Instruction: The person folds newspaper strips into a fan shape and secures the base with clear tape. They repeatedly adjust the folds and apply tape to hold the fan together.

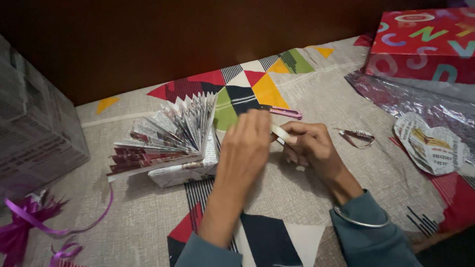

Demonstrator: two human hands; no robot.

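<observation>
Home setting, likely a bedroom. Work surface is a bed with a patterned bedsheet [307, 89] against a dark wooden board. Craft clutter around: gift box [425, 44], purple ribbon [29, 222], folded newspaper fan [168, 136].

A small, pale strip of tape or paper [283, 133] is pinched between the fingertips of two hands meeting above a patterned bedspread. It is narrow and whitish, tilted slightly, raised clear of the cloth (its exact material cannot be made out), with only its middle showing between the fingers.
</observation>
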